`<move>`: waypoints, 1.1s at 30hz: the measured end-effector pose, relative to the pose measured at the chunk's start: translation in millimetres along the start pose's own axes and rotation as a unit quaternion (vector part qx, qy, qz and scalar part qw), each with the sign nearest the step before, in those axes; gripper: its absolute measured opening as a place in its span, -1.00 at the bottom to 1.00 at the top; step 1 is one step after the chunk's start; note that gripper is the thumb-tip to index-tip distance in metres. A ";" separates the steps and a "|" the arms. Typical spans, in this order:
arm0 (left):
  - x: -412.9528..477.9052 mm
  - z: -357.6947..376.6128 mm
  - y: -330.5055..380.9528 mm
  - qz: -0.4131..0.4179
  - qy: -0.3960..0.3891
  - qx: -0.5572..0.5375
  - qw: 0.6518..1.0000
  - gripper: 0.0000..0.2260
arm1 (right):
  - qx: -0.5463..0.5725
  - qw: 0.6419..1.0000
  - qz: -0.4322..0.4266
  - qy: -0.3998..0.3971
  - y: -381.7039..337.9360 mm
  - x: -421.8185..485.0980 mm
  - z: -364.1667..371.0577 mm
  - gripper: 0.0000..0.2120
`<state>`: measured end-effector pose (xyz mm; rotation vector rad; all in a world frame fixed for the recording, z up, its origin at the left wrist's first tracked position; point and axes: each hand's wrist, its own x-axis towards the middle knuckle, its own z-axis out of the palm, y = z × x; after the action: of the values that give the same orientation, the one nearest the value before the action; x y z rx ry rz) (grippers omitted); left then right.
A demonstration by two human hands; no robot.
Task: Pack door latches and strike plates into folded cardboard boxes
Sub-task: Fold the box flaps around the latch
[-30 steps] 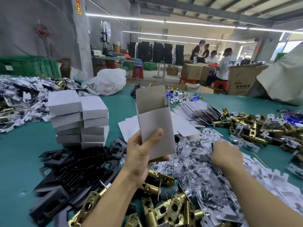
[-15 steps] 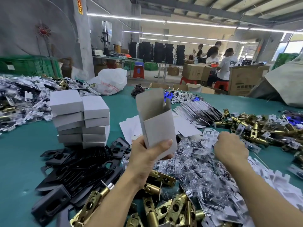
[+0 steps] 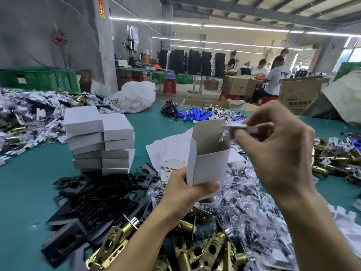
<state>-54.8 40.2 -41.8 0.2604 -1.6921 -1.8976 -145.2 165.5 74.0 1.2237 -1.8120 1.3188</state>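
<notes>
My left hand [image 3: 183, 190] grips the bottom of an open white cardboard box [image 3: 208, 159], held upright with its top flap raised. My right hand [image 3: 279, 145] pinches a small white card piece [image 3: 234, 129] right at the box's open mouth. Brass door latches [image 3: 205, 249] lie in a heap at the near edge. Black strike plates [image 3: 101, 198] are piled to the left of my left arm. Small clear plastic bags [image 3: 244, 212] of parts cover the table beneath my right arm.
Two stacks of closed white boxes [image 3: 101, 141] stand at the left on the green table [image 3: 25, 192]. Flat unfolded box blanks [image 3: 168, 149] lie behind the held box. More brass latches [image 3: 336, 159] lie at right, blue parts [image 3: 193, 114] farther back. Several people work at tables behind.
My right hand has risen from the pile of white card pieces at the right and carried one up to the box mouth. The box has tilted slightly toward me.
</notes>
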 end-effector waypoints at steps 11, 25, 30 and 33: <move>3.0 1.8 -6.6 0.002 0.052 0.051 0.997 -0.77 | -0.200 0.942 0.088 -0.254 -9.8 20.9 23.3 -0.80; 3.5 5.1 -10.8 -0.005 0.084 0.104 0.991 -0.67 | -0.220 0.919 0.126 -0.302 2.1 29.6 39.5 -0.89; 3.6 4.7 -9.3 0.017 0.099 0.100 0.990 -0.76 | -0.208 0.899 0.131 -0.363 5.1 37.8 40.8 -0.94; 3.2 6.1 -7.2 0.039 0.108 0.066 0.991 -0.78 | -0.183 0.885 0.087 -0.420 -1.5 44.3 36.0 -0.85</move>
<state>-62.5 43.9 -46.9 0.4299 -1.6583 -1.6401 -159.9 116.7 99.8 1.5618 -2.6581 0.4535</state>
